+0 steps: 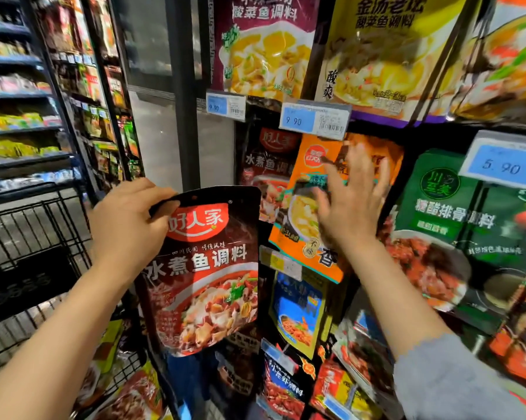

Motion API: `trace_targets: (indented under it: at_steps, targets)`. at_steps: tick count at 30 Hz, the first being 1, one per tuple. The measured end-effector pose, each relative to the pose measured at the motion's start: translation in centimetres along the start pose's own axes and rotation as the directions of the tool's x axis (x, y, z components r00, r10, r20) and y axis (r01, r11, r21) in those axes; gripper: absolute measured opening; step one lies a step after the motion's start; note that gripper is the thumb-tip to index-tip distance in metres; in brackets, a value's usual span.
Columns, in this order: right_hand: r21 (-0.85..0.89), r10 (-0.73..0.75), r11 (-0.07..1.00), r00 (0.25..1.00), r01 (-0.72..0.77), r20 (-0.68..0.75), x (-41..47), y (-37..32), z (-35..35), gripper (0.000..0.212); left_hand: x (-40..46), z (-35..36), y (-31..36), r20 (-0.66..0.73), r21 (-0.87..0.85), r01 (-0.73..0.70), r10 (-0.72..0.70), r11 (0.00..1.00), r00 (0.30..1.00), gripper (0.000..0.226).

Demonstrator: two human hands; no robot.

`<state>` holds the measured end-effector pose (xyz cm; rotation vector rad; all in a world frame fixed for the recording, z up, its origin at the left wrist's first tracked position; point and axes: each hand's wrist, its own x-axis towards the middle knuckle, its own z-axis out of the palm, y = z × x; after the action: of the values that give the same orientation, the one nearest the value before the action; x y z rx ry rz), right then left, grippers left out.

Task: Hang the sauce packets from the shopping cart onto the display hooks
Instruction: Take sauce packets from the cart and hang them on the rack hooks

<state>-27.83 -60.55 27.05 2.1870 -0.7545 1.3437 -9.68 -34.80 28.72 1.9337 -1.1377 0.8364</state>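
A: Dark red, that packet (207,268) in the left hand (125,219), pinched by its top corner between thumb and fingers. It hangs just left of the orange packet (307,207), out in front of the display and not on any hook yet.

B: And the right hand (351,201)?

A: Wide, fingers spread, flat against the orange packet and holding nothing. I'd say it is pushing that one aside.

B: What could go wrong?

A: The matching dark red packets (267,168) hang just left of the orange one, half hidden by it. If the orange one swings across, the hook stays covered and the hole in the held packet may miss the tip. A grip on one corner also lets the pouch twist, so the hole could turn off line.

B: Anything else in the way?

A: The price tag (314,119) juts out right above the orange packet, crowding any approach from above. The green packet (440,204) sits to its right. The cart (34,234) stands well left of it, with more packets low inside.
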Motion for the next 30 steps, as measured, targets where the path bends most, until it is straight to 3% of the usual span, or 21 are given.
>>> trace_targets:
  at_steps: [3, 6, 12, 14, 16, 18, 19, 22, 25, 30]
  targets:
    - [-0.027, -0.115, 0.992, 0.963, 0.126, 0.245, -1.2, -1.6, 1.1, 0.051, 0.1, 0.4, 0.2, 0.027, -0.028, 0.001, 0.000, 1.000, 1.000, 0.017]
    - [-0.076, -0.111, 0.979, 0.804, 0.190, 0.584, -1.1, -0.1, 3.0, 0.061, 0.2, 0.4, 0.4, 0.018, -0.031, 0.014, -0.014, 0.999, 1.000, 0.014]
    - [-0.110, 0.050, 0.993, 0.665, 0.048, 0.745, 0.8, 2.8, 5.6, 0.066, 0.6, 0.2, 0.1, 0.065, -0.067, 0.024, -0.020, 0.997, 0.998, 0.021]
    - [-0.029, 0.035, 0.999, 0.665, -0.020, 0.746, 1.4, 1.4, 4.7, 0.062, 0.6, 0.0, -0.1, 0.067, -0.071, 0.030, -0.025, 0.997, 0.997, 0.020]
    - [0.284, -0.018, 0.930, 0.746, -0.231, 0.666, 1.8, -1.1, 2.6, 0.059, 0.7, -0.3, -0.4, 0.067, -0.073, 0.037, -0.032, 0.997, 0.997, 0.022]
    - [0.663, -0.125, 0.653, 0.811, -0.367, 0.572, 2.1, -4.3, 0.0, 0.055, 0.6, -0.8, -0.8, 0.069, -0.074, 0.047, -0.042, 0.996, 0.997, 0.022]
    - [0.762, -0.167, 0.529, 0.836, -0.372, 0.524, 2.1, -6.0, -1.1, 0.052, 0.4, -1.1, -1.1, 0.069, -0.075, 0.049, -0.044, 0.996, 0.997, 0.020]
    - [0.843, -0.120, 0.401, 0.892, -0.359, 0.437, 1.9, -10.3, -2.3, 0.030, -0.5, -2.8, -2.2, 0.071, -0.084, 0.071, -0.065, 0.994, 0.995, 0.016]
    - [0.850, -0.083, 0.249, 0.864, -0.464, 0.496, 2.2, -14.0, -2.7, 0.030, -2.0, -5.5, -4.1, 0.085, -0.084, 0.104, -0.097, 0.991, 0.992, 0.021]
    - [0.828, -0.238, 0.334, 0.810, -0.450, 0.536, 1.5, -20.0, -2.8, 0.020, -4.5, -9.9, -8.1, 0.163, -0.029, 0.128, -0.122, 0.991, 0.979, 0.022]
